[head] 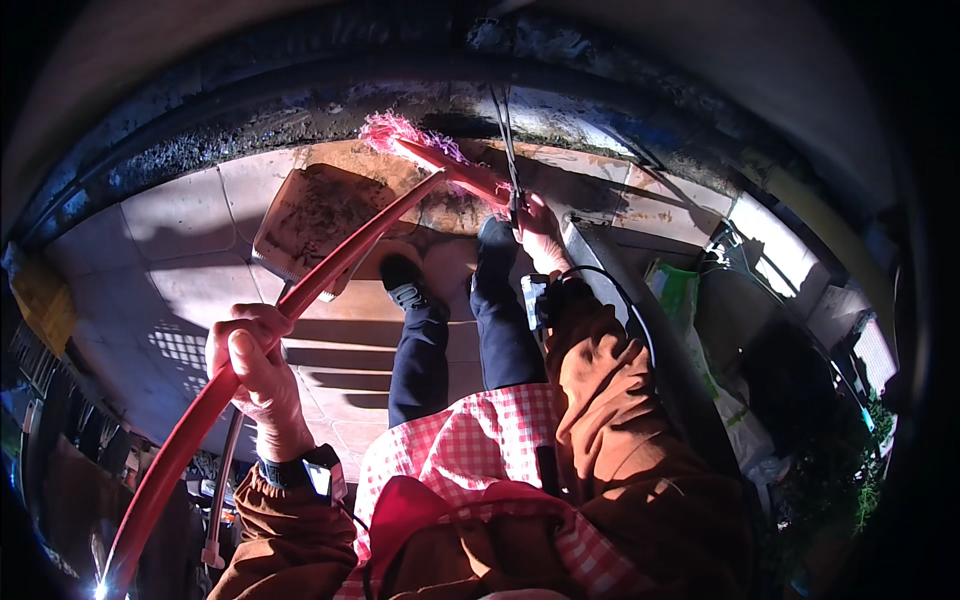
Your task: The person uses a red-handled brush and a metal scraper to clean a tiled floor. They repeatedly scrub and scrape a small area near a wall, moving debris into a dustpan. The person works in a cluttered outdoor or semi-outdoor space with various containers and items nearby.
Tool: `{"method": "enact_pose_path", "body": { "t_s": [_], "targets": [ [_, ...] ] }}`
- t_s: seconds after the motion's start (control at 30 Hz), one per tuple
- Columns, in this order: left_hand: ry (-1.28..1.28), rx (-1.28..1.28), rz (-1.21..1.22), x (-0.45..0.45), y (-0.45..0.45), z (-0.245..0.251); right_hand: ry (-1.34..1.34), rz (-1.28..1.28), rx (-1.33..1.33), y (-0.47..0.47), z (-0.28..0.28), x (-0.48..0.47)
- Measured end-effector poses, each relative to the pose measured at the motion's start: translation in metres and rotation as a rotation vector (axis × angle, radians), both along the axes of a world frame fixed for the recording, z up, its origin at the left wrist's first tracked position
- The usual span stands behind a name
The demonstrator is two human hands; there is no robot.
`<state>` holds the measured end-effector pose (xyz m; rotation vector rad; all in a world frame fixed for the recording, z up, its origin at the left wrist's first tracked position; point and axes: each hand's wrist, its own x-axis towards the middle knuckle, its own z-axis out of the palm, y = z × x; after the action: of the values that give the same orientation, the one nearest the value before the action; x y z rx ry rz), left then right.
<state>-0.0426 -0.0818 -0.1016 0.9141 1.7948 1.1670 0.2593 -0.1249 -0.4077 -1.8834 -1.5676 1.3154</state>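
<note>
My left hand [259, 360] grips the red handle [360, 232] of a broom, which runs from the lower left up to its head. The red broom head [450, 169] is turned with its frayed pink bristles [394, 133] away from me. At the head's right end, my right hand [541, 234] is closed around a thin, dark two-pronged tool [510, 161], possibly tongs. Its prongs point away from me and pass beside the broom head. Whether the right fingers also touch the broom head cannot be made out.
A dirt-covered dustpan [322, 214] lies on the tiled floor [180, 210] left of my shoes [405, 281]. A dark soiled ledge [300, 112] curves along the far side. To my right are a grey metal edge [600, 255], a green-and-white bag [679, 300] and a leafy plant [866, 495].
</note>
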Motion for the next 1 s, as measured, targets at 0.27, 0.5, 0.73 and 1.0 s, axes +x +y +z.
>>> {"method": "enact_pose_path", "body": {
  "t_s": [0.27, 0.5, 0.73, 1.0],
  "targets": [
    [0.053, 0.016, -0.039, -0.009, -0.005, -0.005, 0.894, -0.364, -0.355, -0.002, -0.035, 0.013],
    [0.069, 0.025, -0.056, -0.013, -0.006, -0.007, 2.021, -0.789, -0.851, -0.001, -0.025, -0.002],
    [0.094, 0.060, -0.081, -0.014, -0.005, -0.010, 1.729, -0.837, -0.631, 0.001, 0.002, -0.035],
    [0.072, 0.009, -0.035, -0.006, -0.001, -0.004, 0.645, -0.582, -0.534, -0.011, 0.028, -0.013]
  ]
}}
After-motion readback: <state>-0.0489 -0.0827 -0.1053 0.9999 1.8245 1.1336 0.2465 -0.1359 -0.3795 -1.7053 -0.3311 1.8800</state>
